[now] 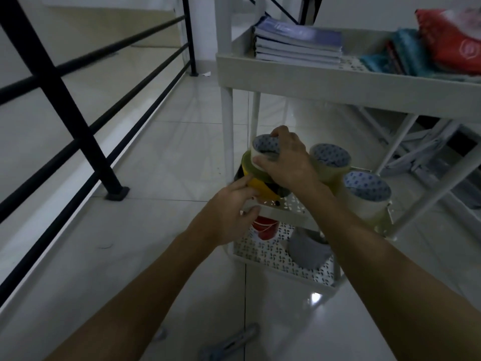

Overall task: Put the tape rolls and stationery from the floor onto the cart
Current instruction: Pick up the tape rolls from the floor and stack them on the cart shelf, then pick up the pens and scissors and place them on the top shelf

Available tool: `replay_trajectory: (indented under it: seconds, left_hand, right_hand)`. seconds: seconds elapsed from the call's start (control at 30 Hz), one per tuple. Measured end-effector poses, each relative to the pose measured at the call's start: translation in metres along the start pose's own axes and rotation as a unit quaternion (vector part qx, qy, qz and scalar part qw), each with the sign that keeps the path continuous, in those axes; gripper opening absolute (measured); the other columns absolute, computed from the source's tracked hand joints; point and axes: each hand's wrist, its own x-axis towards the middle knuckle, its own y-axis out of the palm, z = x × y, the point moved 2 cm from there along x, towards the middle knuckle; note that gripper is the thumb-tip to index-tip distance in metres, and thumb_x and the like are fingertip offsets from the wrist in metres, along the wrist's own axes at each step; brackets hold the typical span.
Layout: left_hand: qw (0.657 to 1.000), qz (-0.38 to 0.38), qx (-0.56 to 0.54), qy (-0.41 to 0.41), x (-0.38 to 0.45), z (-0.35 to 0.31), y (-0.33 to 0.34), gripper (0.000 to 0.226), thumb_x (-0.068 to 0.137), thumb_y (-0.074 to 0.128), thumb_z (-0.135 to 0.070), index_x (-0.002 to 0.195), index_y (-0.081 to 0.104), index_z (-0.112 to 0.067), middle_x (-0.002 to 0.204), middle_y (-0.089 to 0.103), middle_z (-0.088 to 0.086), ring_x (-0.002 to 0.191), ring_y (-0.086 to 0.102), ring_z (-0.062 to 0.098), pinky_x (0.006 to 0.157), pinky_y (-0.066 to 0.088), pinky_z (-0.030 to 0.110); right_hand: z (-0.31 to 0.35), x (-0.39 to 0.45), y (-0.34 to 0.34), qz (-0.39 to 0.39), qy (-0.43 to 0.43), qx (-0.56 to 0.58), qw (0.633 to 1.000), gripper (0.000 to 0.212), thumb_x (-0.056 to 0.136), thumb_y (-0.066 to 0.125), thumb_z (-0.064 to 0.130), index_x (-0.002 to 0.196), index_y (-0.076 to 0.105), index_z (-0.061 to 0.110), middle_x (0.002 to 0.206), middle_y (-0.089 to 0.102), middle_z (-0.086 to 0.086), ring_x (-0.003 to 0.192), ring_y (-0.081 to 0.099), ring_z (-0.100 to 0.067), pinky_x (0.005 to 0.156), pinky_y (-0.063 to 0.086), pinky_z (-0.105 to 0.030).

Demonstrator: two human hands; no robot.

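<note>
White plastic is forming the cart (338, 82), which is standing on the pale floor tiles (161, 157) with a black railing (86, 136) off to its left. On the cart's top shelf a stack of notebooks (299, 45) is lying, with a red packet (453, 40) at the far right. On the cart's middle shelf two clear tape rolls (331, 158) (365, 195) are sitting upright side by side. At that shelf's left corner the right hand (286, 162) is gripping a white tape roll (263, 152) from above, fingers curled over its rim, resting it on a yellow tape roll (260, 188) that the left hand (231, 207) is pinching at its edge. On the cart's bottom shelf a red cup (264, 226) and a grey roll (308, 250) are resting. In front of the cart, a box cutter (231, 342) is lying on the floor
</note>
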Motion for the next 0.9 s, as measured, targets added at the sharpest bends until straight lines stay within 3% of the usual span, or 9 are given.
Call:
replay_trajectory:
  seconds: [0.1, 0.17, 0.3, 0.43, 0.53, 0.63, 0.7, 0.8, 0.9]
  left_hand:
    - [1.000, -0.025, -0.017, 0.001, -0.006, -0.001, -0.005, 0.024, 0.094, 0.066, -0.015, 0.116, 0.073, -0.009, 0.122, 0.067, 0.004, 0.111, 0.064, 0.016, 0.095, 0.054, 0.030]
    - [0.998, -0.060, -0.007, 0.011, -0.017, -0.002, -0.009, 0.020, 0.091, 0.069, -0.009, 0.111, 0.073, -0.008, 0.113, 0.068, 0.003, 0.103, 0.064, 0.013, 0.088, 0.054, 0.023]
    - [0.992, -0.100, 0.001, -0.078, -0.059, 0.004, -0.005, 0.013, 0.092, 0.071, -0.013, 0.105, 0.072, -0.017, 0.106, 0.066, -0.006, 0.093, 0.063, 0.005, 0.075, 0.052, 0.015]
    - [0.978, -0.038, -0.044, -0.201, -0.125, 0.019, 0.030, 0.015, 0.093, 0.071, -0.012, 0.095, 0.072, -0.026, 0.092, 0.071, -0.009, 0.083, 0.068, 0.005, 0.072, 0.053, 0.017]
    - [0.963, 0.023, -0.048, -0.264, -0.184, 0.029, 0.061, 0.018, 0.092, 0.072, -0.011, 0.091, 0.072, -0.029, 0.089, 0.073, -0.008, 0.080, 0.070, 0.006, 0.070, 0.056, 0.021]
    - [0.948, 0.064, -0.048, -0.307, -0.235, 0.031, 0.083, 0.013, 0.091, 0.071, -0.010, 0.091, 0.075, -0.022, 0.085, 0.072, -0.009, 0.077, 0.069, 0.005, 0.069, 0.056, 0.020]
    - [0.936, 0.077, -0.050, -0.340, -0.260, 0.032, 0.091, 0.015, 0.091, 0.070, -0.010, 0.092, 0.074, -0.024, 0.083, 0.069, -0.014, 0.078, 0.068, 0.003, 0.071, 0.054, 0.016]
    - [0.925, 0.078, -0.039, -0.369, -0.285, 0.033, 0.096, 0.013, 0.091, 0.071, -0.012, 0.096, 0.075, -0.023, 0.085, 0.068, -0.016, 0.080, 0.067, 0.000, 0.077, 0.057, 0.023]
    - [0.921, 0.074, -0.032, -0.381, -0.300, 0.030, 0.093, 0.012, 0.090, 0.071, -0.012, 0.097, 0.076, -0.020, 0.088, 0.071, -0.010, 0.082, 0.069, 0.006, 0.078, 0.060, 0.034]
  right_hand:
    - [0.001, -0.003, -0.004, 0.004, -0.006, -0.027, 1.000, 0.068, 0.086, 0.073, 0.045, 0.141, 0.041, 0.021, 0.150, 0.039, -0.006, 0.133, 0.045, -0.028, 0.098, 0.046, -0.037]
    - [0.004, -0.015, -0.008, -0.047, -0.049, -0.035, 0.997, 0.063, 0.085, 0.071, 0.047, 0.136, 0.048, 0.019, 0.149, 0.041, -0.007, 0.132, 0.047, -0.029, 0.102, 0.049, -0.042]
    - [0.003, -0.074, -0.005, -0.109, -0.150, 0.053, 0.981, 0.023, 0.090, 0.067, 0.031, 0.103, 0.064, 0.012, 0.105, 0.063, -0.004, 0.093, 0.061, -0.019, 0.075, 0.054, -0.040]
    - [-0.024, -0.143, 0.046, 0.025, -0.135, 0.108, 0.985, 0.012, 0.092, 0.063, 0.026, 0.083, 0.064, 0.018, 0.075, 0.064, 0.006, 0.068, 0.062, -0.012, 0.062, 0.053, -0.042]
    - [-0.058, -0.191, 0.103, 0.179, -0.089, 0.079, 0.977, 0.009, 0.087, 0.062, 0.030, 0.083, 0.066, 0.022, 0.077, 0.067, 0.008, 0.070, 0.064, -0.011, 0.066, 0.057, -0.043]
    - [-0.088, -0.230, 0.150, 0.310, -0.053, 0.026, 0.949, 0.013, 0.085, 0.068, 0.023, 0.096, 0.071, 0.016, 0.093, 0.068, -0.002, 0.088, 0.064, -0.022, 0.075, 0.055, -0.039]
    - [-0.099, -0.249, 0.176, 0.339, -0.083, -0.021, 0.937, 0.032, 0.085, 0.070, 0.023, 0.117, 0.071, 0.016, 0.111, 0.065, -0.007, 0.105, 0.059, -0.028, 0.084, 0.049, -0.037]
    - [-0.107, -0.273, 0.203, 0.347, -0.131, -0.047, 0.927, 0.053, 0.086, 0.069, 0.035, 0.137, 0.062, 0.022, 0.125, 0.056, -0.005, 0.119, 0.046, -0.026, 0.092, 0.032, -0.035]
    - [-0.103, -0.285, 0.213, 0.331, -0.174, -0.048, 0.926, 0.041, 0.083, 0.071, 0.036, 0.122, 0.071, 0.021, 0.114, 0.057, -0.006, 0.111, 0.050, -0.027, 0.088, 0.032, -0.036]
